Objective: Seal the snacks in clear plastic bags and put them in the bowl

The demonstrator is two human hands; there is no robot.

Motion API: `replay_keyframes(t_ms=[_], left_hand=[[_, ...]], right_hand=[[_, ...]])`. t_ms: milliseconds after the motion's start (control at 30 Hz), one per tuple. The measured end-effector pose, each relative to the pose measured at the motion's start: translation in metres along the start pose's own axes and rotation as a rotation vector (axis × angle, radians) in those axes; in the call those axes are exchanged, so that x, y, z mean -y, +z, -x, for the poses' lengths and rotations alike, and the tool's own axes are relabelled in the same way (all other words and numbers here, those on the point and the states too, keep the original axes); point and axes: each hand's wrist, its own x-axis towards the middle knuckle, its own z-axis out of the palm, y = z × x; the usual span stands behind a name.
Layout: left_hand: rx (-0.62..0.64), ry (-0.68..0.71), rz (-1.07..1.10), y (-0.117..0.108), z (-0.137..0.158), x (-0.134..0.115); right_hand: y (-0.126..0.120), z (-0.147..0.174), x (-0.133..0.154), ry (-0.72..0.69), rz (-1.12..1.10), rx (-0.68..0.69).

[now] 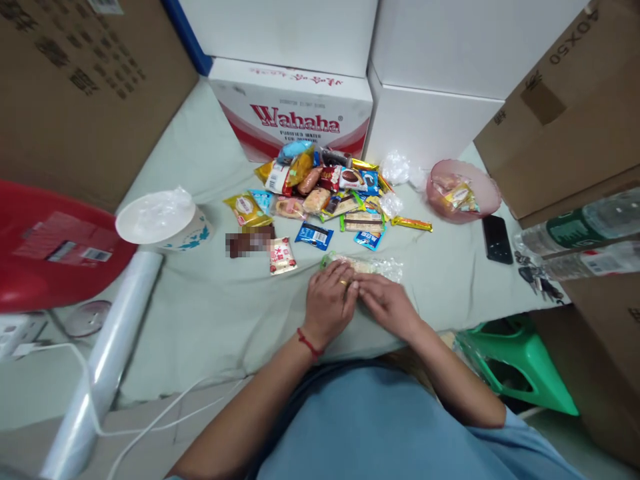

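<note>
My left hand (329,299) and my right hand (389,305) meet at the near side of the table, fingertips close together. Both are closed on a clear plastic bag (387,268) that lies crinkled just beyond them, with some green at its left end. The fingers hide part of the bag, and its contents are hard to make out. Just past it sit a blue snack packet (314,235), a light-blue packet (369,238) and a white-and-red packet (283,256). Behind these rises a pile of wrapped snacks (317,199).
To the left stand a paper tub (200,230) with plastic in it and a plastic film roll (117,333). A pink bowl (435,190) holding packets, a phone (497,239), keys (537,280) and bottles (590,223) are at right. A Wahaba-type white carton (300,113) backs the pile.
</note>
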Motion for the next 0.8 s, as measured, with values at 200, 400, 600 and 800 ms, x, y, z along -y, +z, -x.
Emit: replay_keyframes(t_ms=[200,400,600,800], left_hand=[[0.023,0.124,-0.174,0.008,0.016,0.008],[0.039,0.116,-0.164,0.01,0.017,0.011],[0.04,0.1,-0.163,0.011,0.019,0.008],[0.031,0.06,-0.015,0.017,0.021,0.012]], right_hand=[[-0.031,-0.002,-0.037,0.442,0.283,-0.316],[-0.044,-0.009,-0.038,0.511,0.13,-0.055],[-0.039,-0.053,0.002,0.509,0.216,0.069],[0.001,-0.09,0.022,0.499,0.446,0.271]])
